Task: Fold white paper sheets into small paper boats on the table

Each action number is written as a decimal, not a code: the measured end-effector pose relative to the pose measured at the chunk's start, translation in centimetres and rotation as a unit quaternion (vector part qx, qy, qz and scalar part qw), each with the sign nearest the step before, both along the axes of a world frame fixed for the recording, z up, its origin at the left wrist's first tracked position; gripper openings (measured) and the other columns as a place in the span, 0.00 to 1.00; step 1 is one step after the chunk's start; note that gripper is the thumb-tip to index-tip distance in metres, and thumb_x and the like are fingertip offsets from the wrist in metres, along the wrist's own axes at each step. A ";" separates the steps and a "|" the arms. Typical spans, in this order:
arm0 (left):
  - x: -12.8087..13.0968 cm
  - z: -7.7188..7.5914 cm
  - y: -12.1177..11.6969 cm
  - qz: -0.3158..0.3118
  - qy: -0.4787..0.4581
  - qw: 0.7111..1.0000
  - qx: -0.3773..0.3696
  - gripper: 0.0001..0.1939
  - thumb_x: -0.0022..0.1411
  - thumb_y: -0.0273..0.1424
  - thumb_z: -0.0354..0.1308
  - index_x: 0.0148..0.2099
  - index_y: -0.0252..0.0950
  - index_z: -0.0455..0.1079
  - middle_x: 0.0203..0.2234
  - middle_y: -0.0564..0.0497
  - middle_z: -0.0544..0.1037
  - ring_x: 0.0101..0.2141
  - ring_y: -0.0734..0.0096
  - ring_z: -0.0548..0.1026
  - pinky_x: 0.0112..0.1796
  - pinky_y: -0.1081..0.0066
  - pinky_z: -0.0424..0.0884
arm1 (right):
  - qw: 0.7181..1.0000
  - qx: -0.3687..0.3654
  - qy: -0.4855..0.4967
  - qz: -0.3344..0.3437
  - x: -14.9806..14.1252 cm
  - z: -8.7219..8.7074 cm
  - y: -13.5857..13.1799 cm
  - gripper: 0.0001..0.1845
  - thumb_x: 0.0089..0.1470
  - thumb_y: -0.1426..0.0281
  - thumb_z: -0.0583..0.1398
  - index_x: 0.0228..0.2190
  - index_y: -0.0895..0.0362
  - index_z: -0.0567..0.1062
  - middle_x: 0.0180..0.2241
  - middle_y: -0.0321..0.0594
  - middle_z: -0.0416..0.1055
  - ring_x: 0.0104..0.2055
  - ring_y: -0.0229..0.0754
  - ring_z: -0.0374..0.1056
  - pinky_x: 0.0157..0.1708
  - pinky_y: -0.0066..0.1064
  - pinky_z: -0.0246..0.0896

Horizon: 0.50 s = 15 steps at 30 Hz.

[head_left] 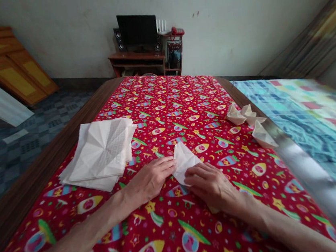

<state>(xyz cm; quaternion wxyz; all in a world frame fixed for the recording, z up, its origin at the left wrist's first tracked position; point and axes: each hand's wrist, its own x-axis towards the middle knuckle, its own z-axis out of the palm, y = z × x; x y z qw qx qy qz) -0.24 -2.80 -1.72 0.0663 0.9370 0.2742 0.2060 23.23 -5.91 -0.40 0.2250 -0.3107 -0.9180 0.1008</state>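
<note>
A small piece of white paper (185,159), folded to a pointed shape, lies on the red patterned tablecloth in front of me. My left hand (155,177) holds its left edge, fingers together and fingertips on the paper. Over its lower right part rests my right hand (211,183), fingers curled and pressing down on it. Both thumbs are mostly hidden. To the left is a stack of white paper sheets (100,150), the top one marked with creases that fan from its middle. Several folded paper shapes (263,134) with pointed tips stand near the table's right edge.
The red tablecloth (186,229) with rockets covers the long table, whose brown wooden edge (74,128) shows at left. Beyond it are a desk (137,56) with a monitor (138,31). A bed with a coloured cover (304,126) adjoins on the right.
</note>
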 end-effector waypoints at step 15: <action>0.4 0.0 -1.9 0.047 -0.033 0.998 -0.016 0.22 0.62 0.17 0.44 0.56 0.29 0.66 0.52 0.43 0.72 0.55 0.63 0.66 0.54 0.59 0.68 | 0.946 -0.197 0.054 -0.253 0.0 -0.6 2.4 0.16 0.52 0.64 0.60 0.17 0.57 0.70 0.16 0.30 0.62 0.19 0.31 0.54 0.20 0.24 0.45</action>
